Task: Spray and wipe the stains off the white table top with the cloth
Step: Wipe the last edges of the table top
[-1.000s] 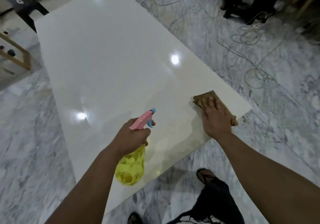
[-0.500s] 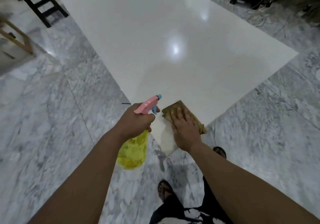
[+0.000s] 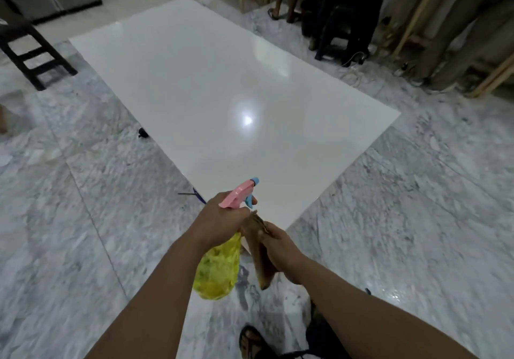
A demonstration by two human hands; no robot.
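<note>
While upright, spray bottle (image 3: 222,250) nozzle aims tableward.

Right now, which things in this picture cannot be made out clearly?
Head view only:
- Stains on the table: none discernible; glare and blur.
- Near table corner: hidden behind the hands and cloth.
- Bottle neck: covered by the left hand.
- Right hand fingers: partly hidden by the cloth.

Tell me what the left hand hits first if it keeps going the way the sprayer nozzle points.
Probably nothing close: the left hand holds the spray bottle aimed over the near corner of the white table top, which looks bare ahead. Height above it is unclear.
</note>
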